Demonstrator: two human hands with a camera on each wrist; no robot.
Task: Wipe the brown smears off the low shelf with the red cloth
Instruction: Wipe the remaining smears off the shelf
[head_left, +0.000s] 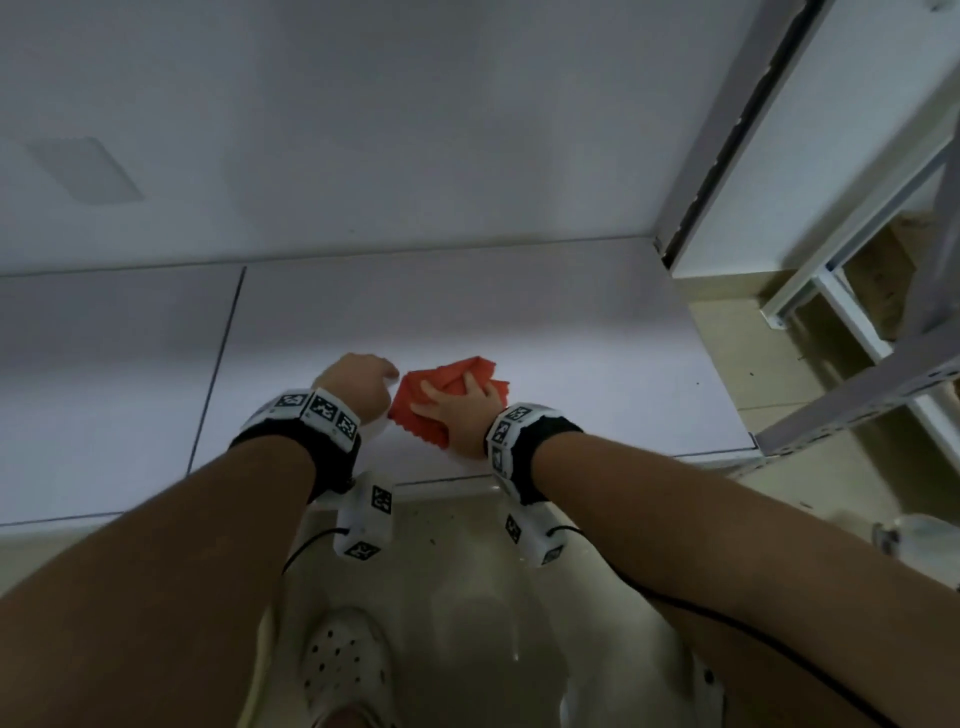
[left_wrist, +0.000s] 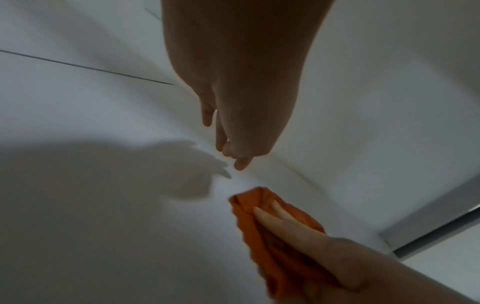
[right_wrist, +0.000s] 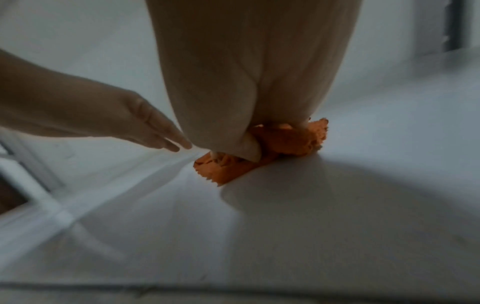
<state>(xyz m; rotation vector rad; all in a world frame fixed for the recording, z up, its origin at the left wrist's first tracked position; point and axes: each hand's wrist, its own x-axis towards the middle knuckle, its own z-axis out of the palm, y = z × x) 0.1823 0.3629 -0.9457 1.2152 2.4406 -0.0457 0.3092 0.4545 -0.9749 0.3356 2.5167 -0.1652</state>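
The low white shelf (head_left: 571, 338) runs across the head view, and I see no brown smears on its bare surface. A bunched red cloth (head_left: 449, 376) lies on it near the front edge. My right hand (head_left: 460, 413) is on top of the cloth. Its fingers (left_wrist: 288, 224) lie along the cloth, and the thumb is tucked against a fold (right_wrist: 291, 137), so the hand holds it down. My left hand (head_left: 363, 382) is just left of the cloth and holds nothing. Its fingers (right_wrist: 166, 139) are straight and close above the shelf.
A white wall (head_left: 415, 130) rises behind the shelf. A thin dark seam (head_left: 218, 364) splits the shelf on the left. Metal rack rails (head_left: 857, 364) stand at the right over beige floor tiles. My white clog (head_left: 343, 670) is on the floor below the shelf's front edge.
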